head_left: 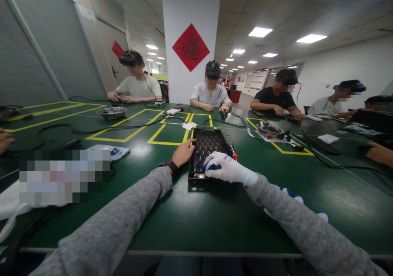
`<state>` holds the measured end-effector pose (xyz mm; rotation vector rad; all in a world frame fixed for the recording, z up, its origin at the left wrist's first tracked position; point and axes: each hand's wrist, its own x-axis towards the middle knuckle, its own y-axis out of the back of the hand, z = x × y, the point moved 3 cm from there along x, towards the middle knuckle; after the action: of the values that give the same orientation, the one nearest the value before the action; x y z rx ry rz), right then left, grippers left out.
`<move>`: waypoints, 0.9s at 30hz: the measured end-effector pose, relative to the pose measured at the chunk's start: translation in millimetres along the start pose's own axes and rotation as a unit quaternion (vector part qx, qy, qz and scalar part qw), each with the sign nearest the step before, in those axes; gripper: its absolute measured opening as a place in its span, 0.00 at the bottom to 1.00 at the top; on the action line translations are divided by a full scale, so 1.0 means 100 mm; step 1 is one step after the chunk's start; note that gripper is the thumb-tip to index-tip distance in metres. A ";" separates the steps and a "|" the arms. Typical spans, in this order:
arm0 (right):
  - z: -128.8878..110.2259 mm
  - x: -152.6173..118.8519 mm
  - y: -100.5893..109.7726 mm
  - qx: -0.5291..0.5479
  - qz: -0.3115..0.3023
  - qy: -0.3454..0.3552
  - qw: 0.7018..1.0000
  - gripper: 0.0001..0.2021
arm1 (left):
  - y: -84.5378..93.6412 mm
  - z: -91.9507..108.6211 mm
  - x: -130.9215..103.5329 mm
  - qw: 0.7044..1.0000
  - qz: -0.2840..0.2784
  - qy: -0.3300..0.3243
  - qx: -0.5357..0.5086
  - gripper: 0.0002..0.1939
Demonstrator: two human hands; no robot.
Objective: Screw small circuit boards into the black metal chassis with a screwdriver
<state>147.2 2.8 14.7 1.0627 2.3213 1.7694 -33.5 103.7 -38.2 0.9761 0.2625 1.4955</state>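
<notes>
A black rectangular case (209, 139) with rows of small metal pieces inside lies on the green table in front of me. My left hand (183, 153), bare with a dark watch strap at the wrist, holds the case by its left side. In a white glove with blue fingertips, my right hand (221, 167) reaches into the near end of the case. Its fingers are bent together over the inside, and what they pinch is hidden. A small pale metal piece (201, 176) shows at the near left corner. Against the right side lies a red-handled screwdriver (234, 154).
Metal bowls (112, 112) stand farther back on the table (172, 231), one left and one right (270, 129). Black cables and yellow tape outlines (167, 143) cross it. A blue-and-white glove (294, 200) lies partly under my right forearm. Several people sit around the table.
</notes>
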 end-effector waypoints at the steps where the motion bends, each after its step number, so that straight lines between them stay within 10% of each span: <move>1: 0.00 0.00 0.00 -0.001 0.003 -0.003 1.000 0.08 | 0.00 0.00 0.00 1.000 0.000 -0.001 -0.001 0.22; 27: -0.01 0.00 -0.01 0.002 0.004 0.024 1.000 0.06 | 0.00 0.00 0.00 1.000 0.000 0.002 -0.001 0.22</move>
<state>146.8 2.3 14.4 1.0421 2.3518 1.8146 -33.2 104.0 -38.1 0.9720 0.2624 1.4979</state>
